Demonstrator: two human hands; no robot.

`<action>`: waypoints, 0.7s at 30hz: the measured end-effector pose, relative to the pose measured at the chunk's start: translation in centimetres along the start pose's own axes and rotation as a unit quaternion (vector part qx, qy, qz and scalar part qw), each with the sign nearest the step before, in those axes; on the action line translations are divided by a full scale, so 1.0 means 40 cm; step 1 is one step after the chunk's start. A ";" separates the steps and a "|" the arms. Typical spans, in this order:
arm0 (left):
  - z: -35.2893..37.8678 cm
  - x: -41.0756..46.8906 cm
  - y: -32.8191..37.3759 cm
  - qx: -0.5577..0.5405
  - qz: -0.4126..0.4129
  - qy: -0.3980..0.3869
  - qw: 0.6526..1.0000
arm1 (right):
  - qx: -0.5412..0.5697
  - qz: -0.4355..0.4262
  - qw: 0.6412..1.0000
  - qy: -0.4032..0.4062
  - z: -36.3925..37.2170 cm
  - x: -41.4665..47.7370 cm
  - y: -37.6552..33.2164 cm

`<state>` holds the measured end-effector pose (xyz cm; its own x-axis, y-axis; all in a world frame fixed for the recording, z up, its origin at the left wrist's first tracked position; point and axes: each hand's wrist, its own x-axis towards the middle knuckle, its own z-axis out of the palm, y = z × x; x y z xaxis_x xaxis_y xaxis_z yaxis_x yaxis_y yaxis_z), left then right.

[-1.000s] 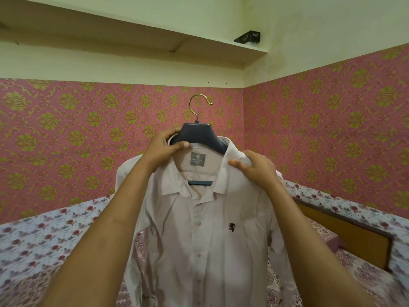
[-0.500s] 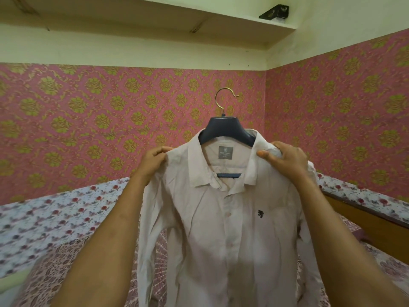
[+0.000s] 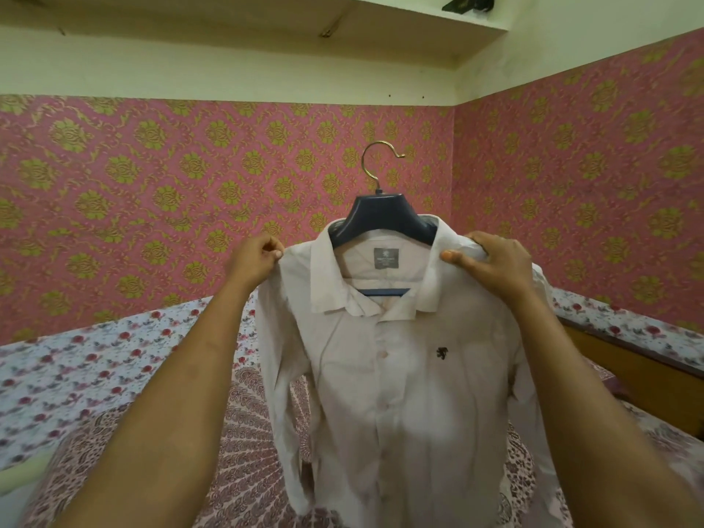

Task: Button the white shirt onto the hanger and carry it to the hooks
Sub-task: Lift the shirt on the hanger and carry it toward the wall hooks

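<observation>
A white shirt (image 3: 400,394) with a small dark chest emblem hangs in front of me on a dark blue hanger (image 3: 383,219) with a brass hook (image 3: 375,161). Its front placket looks closed below the collar. My left hand (image 3: 255,261) pinches the shirt's left shoulder seam. My right hand (image 3: 491,264) grips the right shoulder over the hanger's arm. Both hands hold the shirt up at chest height. The lower part of the shirt runs out of view. No hooks are in view.
A bed with a floral sheet (image 3: 76,375) and a paisley cover (image 3: 244,451) lies below. Its wooden headboard (image 3: 628,363) stands at the right. Pink patterned walls (image 3: 152,184) meet in a corner behind. A shelf (image 3: 343,20) runs overhead with a dark object (image 3: 468,1) on it.
My left hand has slid from the collar out to the shirt's left shoulder. My right hand has moved outward along the right shoulder. The view has turned left, so the shirt sits further right.
</observation>
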<state>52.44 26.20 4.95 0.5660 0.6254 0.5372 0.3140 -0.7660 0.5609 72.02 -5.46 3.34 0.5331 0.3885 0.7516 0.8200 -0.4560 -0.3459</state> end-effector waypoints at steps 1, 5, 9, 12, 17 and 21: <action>-0.001 0.003 -0.004 0.037 -0.015 -0.015 0.999 | -0.006 0.000 1.000 0.004 -0.001 0.001 -0.001; 0.006 -0.024 -0.038 0.052 -0.047 -0.124 0.990 | 0.007 0.015 1.000 0.018 -0.017 -0.009 0.020; 0.034 -0.050 -0.076 0.036 -0.051 -0.157 0.986 | -0.013 0.018 1.000 0.004 -0.015 -0.006 0.016; 0.048 -0.041 -0.107 0.058 -0.089 -0.075 0.992 | -0.012 0.016 1.000 0.001 -0.014 -0.009 0.021; 0.013 -0.047 -0.085 0.069 -0.156 0.060 0.984 | 0.006 -0.005 1.000 -0.018 -0.012 -0.009 0.014; 0.023 -0.056 -0.072 0.068 -0.167 0.001 0.984 | -0.003 -0.010 1.000 -0.001 -0.007 -0.009 0.006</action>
<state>50.95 26.85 1.56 0.4132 0.8454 0.3385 0.5817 -0.5310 0.6162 71.95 -5.93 3.13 0.5177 0.3996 0.7565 0.8289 -0.4533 -0.3278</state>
